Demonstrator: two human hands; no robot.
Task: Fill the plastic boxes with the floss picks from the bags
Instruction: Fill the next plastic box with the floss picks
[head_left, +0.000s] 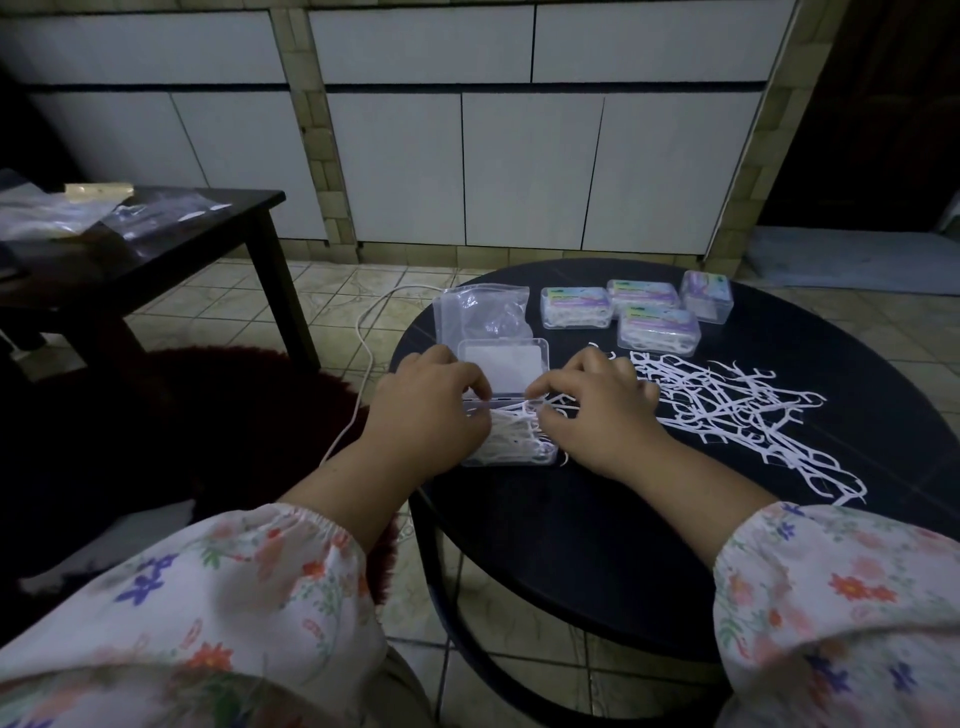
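Observation:
An open clear plastic box (511, 452) lies on the round black table (597, 545), its lid (503, 371) flipped back. White floss picks (514, 434) lie inside it. My left hand (431, 410) covers the box's left side, fingers curled on the picks. My right hand (602, 410) is at the box's right edge, its fingertips pinching picks over the box. A loose heap of floss picks (737, 415) is spread to the right. A clear bag (483, 312) lies behind the lid.
Several closed, filled boxes (657, 325) stand at the table's far side. A dark side table (156, 244) with more plastic bags (47, 215) is at the left. A white cable (363, 332) runs over the tiled floor.

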